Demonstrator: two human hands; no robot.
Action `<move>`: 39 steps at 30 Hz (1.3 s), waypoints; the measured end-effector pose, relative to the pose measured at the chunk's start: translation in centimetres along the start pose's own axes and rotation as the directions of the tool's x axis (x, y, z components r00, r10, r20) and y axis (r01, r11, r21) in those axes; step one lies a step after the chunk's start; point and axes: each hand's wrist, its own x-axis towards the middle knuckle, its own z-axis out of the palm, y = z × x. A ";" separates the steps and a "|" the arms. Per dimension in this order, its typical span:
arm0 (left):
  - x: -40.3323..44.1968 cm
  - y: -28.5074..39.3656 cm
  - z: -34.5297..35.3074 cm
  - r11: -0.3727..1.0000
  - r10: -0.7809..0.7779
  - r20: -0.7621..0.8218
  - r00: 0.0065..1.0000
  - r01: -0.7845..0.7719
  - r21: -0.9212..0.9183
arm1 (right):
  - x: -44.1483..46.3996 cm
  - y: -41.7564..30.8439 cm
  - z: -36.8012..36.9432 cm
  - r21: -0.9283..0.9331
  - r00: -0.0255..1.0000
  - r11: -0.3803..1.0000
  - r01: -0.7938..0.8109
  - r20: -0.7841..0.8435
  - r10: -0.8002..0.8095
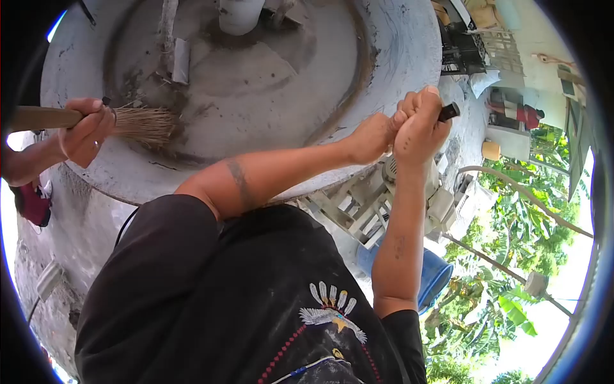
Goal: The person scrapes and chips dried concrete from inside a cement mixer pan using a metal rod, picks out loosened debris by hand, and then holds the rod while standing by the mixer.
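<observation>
My right hand (pixel 419 131) is closed in a fist around a handle; its black end (pixel 449 112) sticks out past the fingers. Against it, my left hand (pixel 373 139) is closed too, seemingly on the same handle, most of which my hands hide. Both hands are over the near right rim of a large round grey basin (pixel 409 57). At the left, another person's hand (pixel 86 131) grips a stiff-bristled brush (pixel 144 125) by its wooden handle, its bristles on the basin's inner edge.
Inside the basin stand a pale cylinder (pixel 240 16) and a flat scraper-like piece (pixel 181 61), amid greyish residue. Below the rim are a machine frame (pixel 348 208) and a blue barrel (pixel 438 281). A person in red (pixel 527 116) is farther off at right, near a yellow container (pixel 491 150).
</observation>
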 end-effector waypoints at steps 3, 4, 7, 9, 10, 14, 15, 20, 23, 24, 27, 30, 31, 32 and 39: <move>-3.0 7.2 3.4 0.994 -0.045 -0.038 0.998 0.041 -0.105 | -2.4 -5.9 -0.4 -0.046 0.998 0.997 -0.065 0.003 0.065; -3.4 8.9 4.0 0.991 -0.051 -0.002 0.999 0.051 -0.121 | -2.9 -6.8 -0.9 -0.059 0.994 0.993 -0.105 -0.002 0.105; -3.1 7.1 4.7 0.984 -0.063 -0.080 0.995 0.048 -0.171 | -2.1 -5.9 -1.4 -0.040 0.989 0.990 -0.133 0.063 0.136; -3.1 1.5 4.3 0.985 -0.091 -0.066 0.994 0.081 -0.152 | -1.8 -1.0 -2.0 -0.040 0.989 0.988 -0.148 0.020 0.149; -3.5 1.1 3.4 0.978 -0.159 -0.024 0.987 0.154 -0.142 | -2.0 -1.0 -1.8 -0.034 0.988 0.988 -0.148 0.025 0.149; -3.5 8.0 3.2 0.977 -0.187 0.003 0.982 0.186 -0.107 | -2.6 -6.1 -0.5 0.019 0.976 0.978 -0.207 -0.059 0.207; -3.7 9.3 3.6 0.986 -0.137 0.035 0.990 0.140 -0.095 | -2.8 -7.5 -0.6 0.030 0.972 0.974 -0.223 -0.064 0.225; -3.9 3.3 2.6 0.960 -0.206 0.033 0.978 0.209 -0.185 | -1.9 -2.2 -1.9 -0.050 0.986 0.990 -0.131 0.102 0.135; -3.9 3.2 2.9 0.969 -0.160 -0.051 0.986 0.147 -0.197 | -1.9 -2.0 -1.5 -0.035 0.977 0.987 -0.158 0.141 0.162; -3.7 5.0 3.7 0.966 -0.178 -0.091 0.980 0.157 -0.205 | -2.0 -3.9 -1.5 -0.024 0.983 0.991 -0.134 0.121 0.135; -3.5 9.6 4.0 0.986 -0.135 0.027 0.990 0.137 -0.093 | -2.4 -8.2 -1.1 -0.039 0.989 0.991 -0.127 0.071 0.129; -3.9 6.7 3.5 0.983 -0.172 0.010 0.985 0.172 -0.066 | -2.2 -3.5 -2.2 -0.002 0.984 0.986 -0.168 0.064 0.168; -4.5 4.8 3.2 0.971 -0.233 -0.015 0.972 0.232 -0.058 | -2.5 -1.6 -2.7 0.012 0.976 0.978 -0.210 0.054 0.209; -5.1 3.6 2.4 0.958 -0.279 0.028 0.960 0.281 -0.054 | -3.0 -0.9 -3.1 0.011 0.977 0.978 -0.207 0.054 0.207; -3.3 10.8 5.1 0.964 -0.242 0.084 0.967 0.249 -0.088 | -2.5 -9.4 -3.1 -0.012 0.980 0.983 -0.185 0.078 0.185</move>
